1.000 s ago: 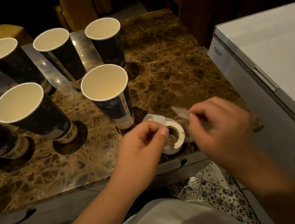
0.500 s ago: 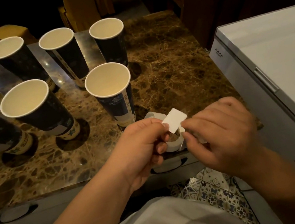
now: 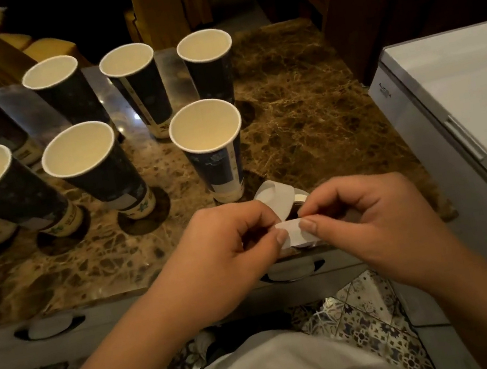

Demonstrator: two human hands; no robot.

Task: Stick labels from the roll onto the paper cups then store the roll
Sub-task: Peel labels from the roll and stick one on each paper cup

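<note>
At the near edge of the bench (image 3: 302, 102), just ahead of my lap, my left hand (image 3: 231, 251) and my right hand (image 3: 369, 224) meet over one white label (image 3: 293, 235), each pinching an end of it between thumb and curled fingers so that it is stretched flat between them. Behind my knuckles the roll (image 3: 277, 196) rests on the marble, with a loose tongue of backing curling up from it; most of it is hidden by my hands, so I cannot tell whether the label is fully free of it. Just beyond the roll stands the nearest cup (image 3: 211, 154), upright, with a pale patch low on its wall that I take to be a label already on. Six more cups (image 3: 86, 166) stand farther off and to the left, some showing similar pale patches (the light is too dim to be sure of each). I judge that I am mid-task, with a fresh label in hand and not yet applied. Next I need to choose a bare cup, steady it with one hand, lay the label squarely on its wall and smooth it down without creasing. A white chest freezer (image 3: 464, 99) stands to the right.
</note>
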